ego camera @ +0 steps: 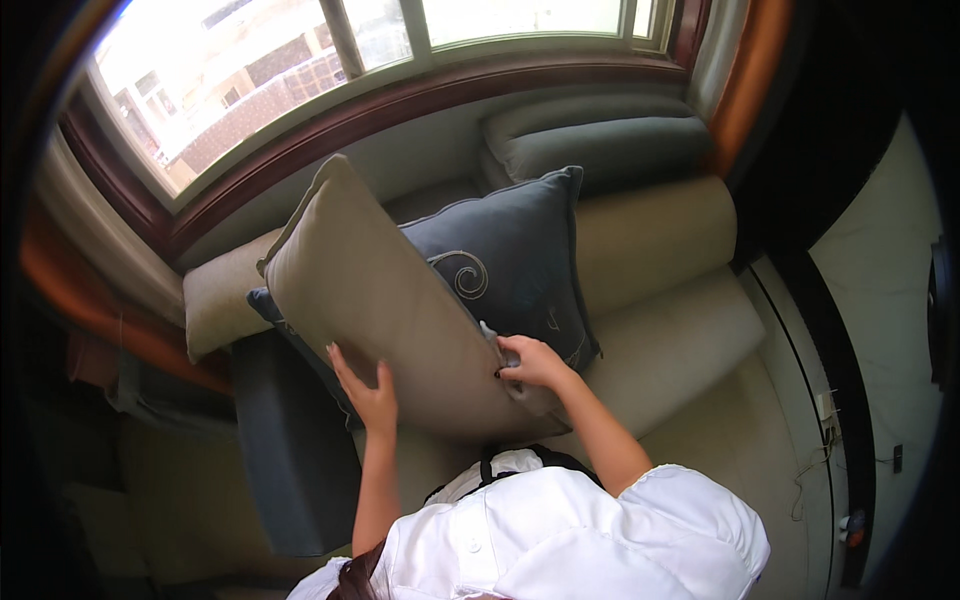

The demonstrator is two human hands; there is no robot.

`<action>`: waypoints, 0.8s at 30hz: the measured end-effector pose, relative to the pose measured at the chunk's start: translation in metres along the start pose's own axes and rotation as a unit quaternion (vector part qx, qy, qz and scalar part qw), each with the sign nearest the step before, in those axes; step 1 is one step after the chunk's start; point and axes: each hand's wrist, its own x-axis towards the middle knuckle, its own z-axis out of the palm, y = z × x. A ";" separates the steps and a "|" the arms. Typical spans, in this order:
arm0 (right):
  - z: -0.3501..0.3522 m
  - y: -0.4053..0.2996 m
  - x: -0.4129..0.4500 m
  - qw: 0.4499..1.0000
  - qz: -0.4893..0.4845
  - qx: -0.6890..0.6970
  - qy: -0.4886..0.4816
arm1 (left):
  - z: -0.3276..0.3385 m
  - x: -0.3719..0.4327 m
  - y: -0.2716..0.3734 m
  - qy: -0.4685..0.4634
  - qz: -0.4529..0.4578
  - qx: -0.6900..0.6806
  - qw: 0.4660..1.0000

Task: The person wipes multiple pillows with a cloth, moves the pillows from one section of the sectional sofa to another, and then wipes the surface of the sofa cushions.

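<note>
A large beige cushion (390, 300) stands tilted on the sofa in front of me. My left hand (369, 394) lies against its lower left face with the fingers spread. At its right edge, my right hand (532, 361) pinches a bunched, greyish bit of fabric (517, 386) between thumb and fingers; whether this is the cushion's cover or a separate cloth, I cannot tell. Behind the beige cushion leans a dark blue-grey cushion (517, 247) with an embroidered spiral. Another blue cushion (264, 304) shows only its edge at the left.
The sofa seat (675, 345) and a beige bolster-like back cushion (652, 240) extend right. Grey-green cushions (607, 150) rest by the window. A dark blue sofa section (292, 442) is at the left. An orange curtain (750, 82) hangs right; cables (806, 472) run along the right wall.
</note>
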 end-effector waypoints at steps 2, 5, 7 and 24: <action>0.003 -0.039 -0.008 0.997 -0.045 -0.025 -0.049 | -0.004 -0.025 0.028 0.008 -0.010 -0.006 1.000; 0.018 -0.069 -0.026 0.993 -0.070 -0.033 -0.087 | 0.002 -0.040 0.049 -0.030 -0.051 0.044 0.997; 0.036 -0.071 -0.035 0.993 -0.092 -0.068 -0.037 | 0.008 -0.034 0.057 -0.001 -0.172 0.147 0.974; 0.076 -0.039 -0.055 0.975 -0.027 0.180 0.125 | -0.056 -0.021 0.037 0.297 -0.072 0.046 0.951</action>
